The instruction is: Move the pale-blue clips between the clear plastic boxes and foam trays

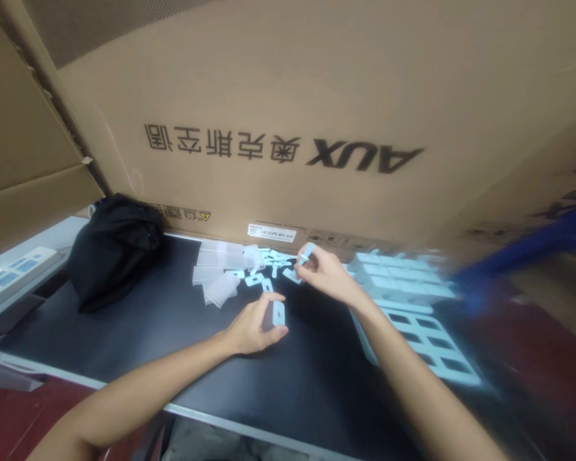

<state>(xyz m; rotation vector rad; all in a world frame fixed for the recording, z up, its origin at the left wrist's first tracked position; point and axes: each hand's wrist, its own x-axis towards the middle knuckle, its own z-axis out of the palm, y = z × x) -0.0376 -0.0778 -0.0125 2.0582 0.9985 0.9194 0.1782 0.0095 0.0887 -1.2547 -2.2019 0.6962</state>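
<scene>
My left hand (254, 325) is closed around a small light-blue plastic piece with a slot (279, 314), just above the black tabletop (211, 371). Higher up and to the right, my right hand (327, 274) pinches another light-blue piece (308, 251) between thumb and fingers. Several flat blue pieces with holes (255, 280) lie loose between the two hands. Behind them is a heap of thin light-blue parts (274, 258). Frosted, see-through plastic sleeves (221, 255) lie left of the heap, some overlapping.
A light-blue tray with square openings (444, 363) lies by my right forearm, blurred. Light-blue blocks (400, 282) stand behind it. A black cloth bag (118, 250) sits at the left. A large cardboard box (278, 83) walls off the back; a blue bar (528, 246) crosses at right.
</scene>
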